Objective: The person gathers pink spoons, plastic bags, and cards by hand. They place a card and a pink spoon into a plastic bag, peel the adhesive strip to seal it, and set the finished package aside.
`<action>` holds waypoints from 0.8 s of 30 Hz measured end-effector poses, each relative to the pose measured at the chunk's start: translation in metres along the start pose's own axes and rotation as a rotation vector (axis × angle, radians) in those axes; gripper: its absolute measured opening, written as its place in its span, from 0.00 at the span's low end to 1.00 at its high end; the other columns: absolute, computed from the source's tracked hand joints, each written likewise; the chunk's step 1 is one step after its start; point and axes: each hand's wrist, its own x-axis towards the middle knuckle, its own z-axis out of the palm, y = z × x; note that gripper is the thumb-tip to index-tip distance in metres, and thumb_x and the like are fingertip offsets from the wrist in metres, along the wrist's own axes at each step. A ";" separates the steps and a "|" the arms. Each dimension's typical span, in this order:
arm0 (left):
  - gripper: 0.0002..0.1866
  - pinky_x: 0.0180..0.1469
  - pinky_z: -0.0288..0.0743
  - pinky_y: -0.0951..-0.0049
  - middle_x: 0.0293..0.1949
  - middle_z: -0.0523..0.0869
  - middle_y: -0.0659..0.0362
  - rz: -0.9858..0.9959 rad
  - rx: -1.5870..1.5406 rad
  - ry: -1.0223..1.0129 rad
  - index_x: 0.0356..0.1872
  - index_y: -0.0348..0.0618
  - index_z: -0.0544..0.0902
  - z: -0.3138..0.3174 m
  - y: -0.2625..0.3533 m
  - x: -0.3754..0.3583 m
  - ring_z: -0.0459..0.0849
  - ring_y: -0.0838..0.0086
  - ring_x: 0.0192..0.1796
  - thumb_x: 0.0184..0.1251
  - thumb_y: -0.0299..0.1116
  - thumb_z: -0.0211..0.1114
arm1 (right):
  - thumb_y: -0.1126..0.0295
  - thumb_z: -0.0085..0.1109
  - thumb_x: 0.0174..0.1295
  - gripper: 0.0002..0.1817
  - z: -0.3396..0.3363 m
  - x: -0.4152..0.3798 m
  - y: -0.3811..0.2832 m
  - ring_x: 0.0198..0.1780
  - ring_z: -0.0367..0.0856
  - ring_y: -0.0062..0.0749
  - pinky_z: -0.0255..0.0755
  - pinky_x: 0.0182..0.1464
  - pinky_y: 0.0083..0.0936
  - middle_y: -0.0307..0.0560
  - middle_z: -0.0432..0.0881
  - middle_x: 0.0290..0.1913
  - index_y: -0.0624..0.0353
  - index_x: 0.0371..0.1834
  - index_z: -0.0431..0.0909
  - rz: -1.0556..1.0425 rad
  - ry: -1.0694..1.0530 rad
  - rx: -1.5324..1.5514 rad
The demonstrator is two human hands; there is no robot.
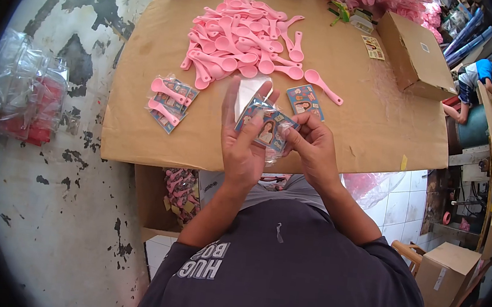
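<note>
A blue printed card in a clear plastic sleeve [268, 130] is held between my two hands above the table's near edge. My left hand [240, 144] supports it from the left, thumb across its front and fingers pointing up behind. My right hand [315, 148] pinches its right edge between thumb and fingers. Behind the left fingers lies a white sheet or stack [250, 93]. Another blue card [305, 101] lies flat beyond my right hand. To the left, bagged blue cards with pink spoons on them [169, 101] overlap in a small stack.
A heap of pink spoons [241, 36] covers the table's far middle, with a single pink spoon [324, 86] at its right. A cardboard box [415, 57] stands at the table's right. Clear plastic bags [26, 87] hang at far left. Another person [479, 80] crouches at far right.
</note>
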 end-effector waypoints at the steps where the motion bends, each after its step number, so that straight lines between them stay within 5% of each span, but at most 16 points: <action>1: 0.38 0.73 0.72 0.54 0.74 0.67 0.39 0.016 -0.052 -0.004 0.82 0.51 0.51 -0.001 0.001 0.003 0.68 0.52 0.77 0.75 0.20 0.53 | 0.72 0.65 0.70 0.09 0.002 -0.001 -0.002 0.34 0.82 0.17 0.79 0.34 0.18 0.40 0.85 0.36 0.64 0.48 0.79 0.040 -0.014 -0.003; 12: 0.32 0.71 0.75 0.53 0.64 0.78 0.40 -0.015 -0.237 -0.047 0.79 0.47 0.55 -0.003 -0.007 0.003 0.80 0.53 0.67 0.78 0.25 0.52 | 0.70 0.67 0.70 0.09 0.009 -0.006 -0.009 0.27 0.80 0.15 0.75 0.28 0.15 0.38 0.83 0.31 0.63 0.43 0.78 0.086 -0.017 -0.073; 17: 0.26 0.59 0.84 0.62 0.56 0.82 0.50 -0.114 -0.154 -0.029 0.76 0.39 0.61 0.001 -0.010 -0.009 0.86 0.63 0.57 0.81 0.30 0.53 | 0.74 0.68 0.67 0.12 0.011 -0.008 -0.001 0.26 0.75 0.11 0.69 0.28 0.13 0.32 0.76 0.28 0.57 0.34 0.70 0.011 0.051 -0.150; 24: 0.23 0.55 0.83 0.69 0.49 0.84 0.56 -0.124 -0.147 -0.051 0.72 0.37 0.66 -0.003 -0.010 -0.013 0.86 0.73 0.51 0.82 0.32 0.55 | 0.76 0.70 0.62 0.15 0.014 -0.009 0.013 0.33 0.66 0.09 0.64 0.32 0.13 0.28 0.68 0.31 0.54 0.36 0.68 -0.043 0.110 -0.232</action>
